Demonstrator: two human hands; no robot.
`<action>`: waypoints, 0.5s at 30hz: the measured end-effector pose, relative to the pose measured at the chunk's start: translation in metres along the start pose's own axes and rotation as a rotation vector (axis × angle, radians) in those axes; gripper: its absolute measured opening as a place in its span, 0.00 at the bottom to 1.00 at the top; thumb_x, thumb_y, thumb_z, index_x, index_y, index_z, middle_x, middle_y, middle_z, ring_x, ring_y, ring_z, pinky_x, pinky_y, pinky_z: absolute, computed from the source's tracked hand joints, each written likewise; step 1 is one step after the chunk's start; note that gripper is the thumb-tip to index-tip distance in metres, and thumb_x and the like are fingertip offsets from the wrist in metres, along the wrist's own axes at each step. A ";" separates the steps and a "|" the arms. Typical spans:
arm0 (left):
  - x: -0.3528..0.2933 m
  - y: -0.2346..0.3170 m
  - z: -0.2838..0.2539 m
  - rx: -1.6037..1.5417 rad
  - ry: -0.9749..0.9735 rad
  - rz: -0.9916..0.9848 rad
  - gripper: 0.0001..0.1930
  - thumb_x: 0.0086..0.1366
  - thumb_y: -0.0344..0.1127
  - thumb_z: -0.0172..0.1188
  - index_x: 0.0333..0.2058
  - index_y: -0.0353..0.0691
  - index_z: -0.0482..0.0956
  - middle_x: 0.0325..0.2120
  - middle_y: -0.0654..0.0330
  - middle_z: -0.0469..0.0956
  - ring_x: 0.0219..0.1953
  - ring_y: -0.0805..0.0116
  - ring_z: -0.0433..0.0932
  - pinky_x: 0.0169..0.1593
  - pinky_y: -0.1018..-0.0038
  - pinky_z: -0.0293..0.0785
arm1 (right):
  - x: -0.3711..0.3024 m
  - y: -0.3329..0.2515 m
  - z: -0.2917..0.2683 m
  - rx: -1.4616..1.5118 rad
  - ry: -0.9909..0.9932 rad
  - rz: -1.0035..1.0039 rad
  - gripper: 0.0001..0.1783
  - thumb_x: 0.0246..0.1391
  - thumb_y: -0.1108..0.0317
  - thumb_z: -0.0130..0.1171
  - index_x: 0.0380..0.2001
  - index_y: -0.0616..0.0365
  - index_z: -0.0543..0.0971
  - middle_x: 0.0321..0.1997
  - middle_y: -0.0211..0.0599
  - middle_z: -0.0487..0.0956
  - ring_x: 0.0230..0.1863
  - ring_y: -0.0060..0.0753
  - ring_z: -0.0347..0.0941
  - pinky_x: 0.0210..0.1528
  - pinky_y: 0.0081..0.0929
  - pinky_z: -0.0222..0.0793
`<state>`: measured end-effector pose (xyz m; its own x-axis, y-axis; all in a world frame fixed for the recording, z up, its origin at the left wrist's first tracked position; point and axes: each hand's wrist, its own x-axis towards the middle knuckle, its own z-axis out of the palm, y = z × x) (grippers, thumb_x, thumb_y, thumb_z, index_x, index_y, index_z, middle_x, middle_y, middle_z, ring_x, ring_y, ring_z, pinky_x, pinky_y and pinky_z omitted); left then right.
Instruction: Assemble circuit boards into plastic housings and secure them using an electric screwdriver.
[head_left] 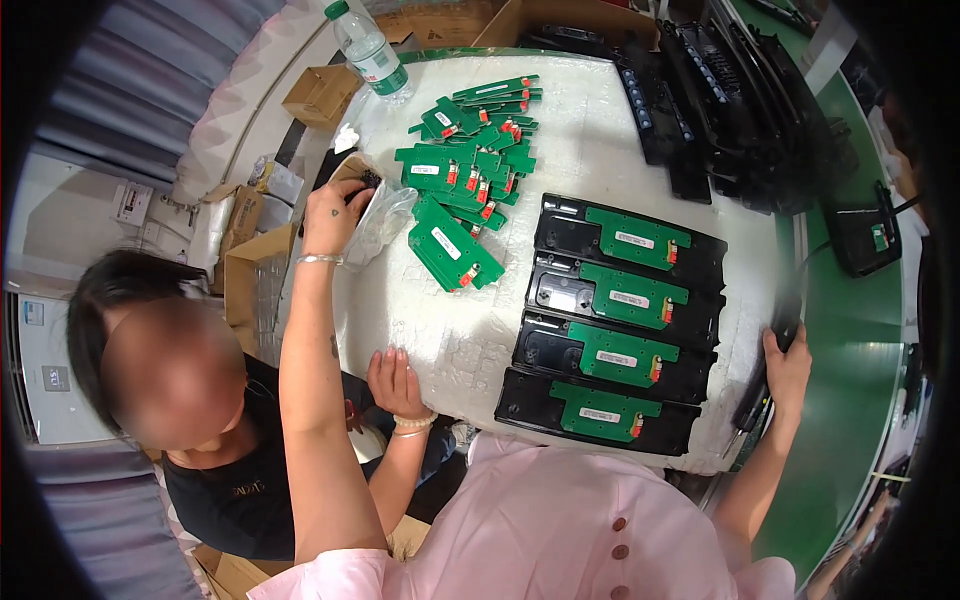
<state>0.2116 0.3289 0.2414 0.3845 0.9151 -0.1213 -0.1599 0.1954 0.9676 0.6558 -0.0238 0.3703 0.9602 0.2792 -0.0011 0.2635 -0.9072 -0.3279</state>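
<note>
My left hand [334, 214] reaches to the mouth of a clear plastic bag [385, 222], its fingers pinched together at a heap of tiny dark pieces [368, 178] that look like screws. What lies between the fingertips is too small to make out. At the table's right edge my right hand [788, 368] is wrapped round a black electric screwdriver [757, 402], tip pointing down toward me. Between the hands, several black plastic housings [548, 345] lie in a column, each with a green circuit board [628, 300] on it. Loose green circuit boards [440, 245] are piled beside the bag.
A person [225, 430] sits at the left, one hand [398, 385] on the near table edge. A plastic bottle [368, 55] stands at the far left corner. More black housings [715, 90] are stacked at the far right. Padded white sheet [430, 340] covers the table.
</note>
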 end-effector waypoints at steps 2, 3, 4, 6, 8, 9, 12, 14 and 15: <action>0.028 0.026 0.019 0.281 0.024 0.055 0.16 0.56 0.30 0.55 0.44 0.32 0.71 0.42 0.49 0.71 0.45 0.57 0.71 0.48 0.68 0.68 | 0.002 0.012 0.005 -0.006 0.015 0.006 0.33 0.46 0.59 0.56 0.51 0.71 0.64 0.46 0.61 0.71 0.49 0.55 0.68 0.51 0.36 0.62; 0.041 0.040 0.028 0.423 0.037 0.083 0.15 0.55 0.30 0.55 0.42 0.33 0.72 0.40 0.49 0.72 0.44 0.57 0.72 0.46 0.68 0.69 | 0.001 0.011 0.004 0.003 0.019 0.000 0.33 0.46 0.59 0.56 0.51 0.71 0.64 0.46 0.61 0.71 0.48 0.55 0.68 0.51 0.36 0.62; 0.053 0.054 0.035 0.567 0.048 0.114 0.15 0.54 0.30 0.56 0.41 0.33 0.73 0.38 0.49 0.72 0.42 0.57 0.73 0.45 0.68 0.69 | 0.000 0.010 0.003 0.013 0.024 -0.004 0.33 0.46 0.59 0.56 0.51 0.71 0.64 0.46 0.61 0.71 0.48 0.55 0.68 0.51 0.36 0.62; 0.076 0.084 0.052 0.856 0.080 0.175 0.13 0.52 0.31 0.58 0.38 0.35 0.75 0.34 0.48 0.73 0.38 0.57 0.74 0.43 0.68 0.70 | -0.001 0.003 -0.002 0.063 -0.002 0.007 0.33 0.46 0.60 0.56 0.51 0.71 0.64 0.46 0.62 0.71 0.49 0.56 0.68 0.51 0.36 0.62; 0.099 0.109 0.068 1.134 0.110 0.232 0.12 0.49 0.31 0.59 0.35 0.36 0.77 0.30 0.48 0.75 0.35 0.57 0.76 0.40 0.69 0.71 | -0.003 -0.005 -0.006 0.102 -0.021 0.018 0.33 0.46 0.60 0.57 0.51 0.71 0.64 0.46 0.62 0.71 0.49 0.56 0.68 0.51 0.36 0.63; 0.109 0.121 0.075 1.271 0.124 0.261 0.11 0.48 0.31 0.60 0.33 0.36 0.79 0.28 0.48 0.75 0.33 0.57 0.76 0.39 0.69 0.72 | -0.003 -0.009 -0.007 0.103 -0.032 0.057 0.32 0.46 0.61 0.57 0.51 0.72 0.64 0.46 0.62 0.72 0.49 0.54 0.68 0.51 0.35 0.62; 0.128 0.147 0.111 1.671 0.156 0.354 0.09 0.45 0.32 0.62 0.28 0.38 0.82 0.22 0.48 0.77 0.27 0.57 0.79 0.35 0.69 0.74 | 0.001 0.006 -0.002 0.182 -0.004 0.078 0.30 0.46 0.63 0.57 0.49 0.71 0.66 0.43 0.57 0.73 0.46 0.49 0.71 0.49 0.32 0.63; 0.132 0.151 0.119 1.519 0.151 0.355 0.09 0.45 0.31 0.62 0.28 0.38 0.82 0.22 0.47 0.77 0.27 0.56 0.78 0.35 0.68 0.74 | 0.004 0.025 0.003 0.258 0.036 0.058 0.28 0.46 0.63 0.57 0.48 0.71 0.67 0.41 0.52 0.75 0.43 0.45 0.72 0.47 0.30 0.64; 0.134 0.151 0.122 1.373 0.154 0.349 0.08 0.46 0.31 0.62 0.27 0.38 0.82 0.22 0.46 0.76 0.27 0.55 0.78 0.35 0.68 0.74 | 0.005 0.033 0.004 0.457 -0.016 0.066 0.27 0.45 0.64 0.57 0.47 0.71 0.68 0.39 0.46 0.75 0.39 0.41 0.72 0.45 0.29 0.65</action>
<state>0.3495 0.4377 0.3985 0.3941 0.8904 0.2278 0.8035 -0.4542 0.3849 0.6690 -0.0509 0.3559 0.9711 0.2335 -0.0499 0.1302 -0.6927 -0.7094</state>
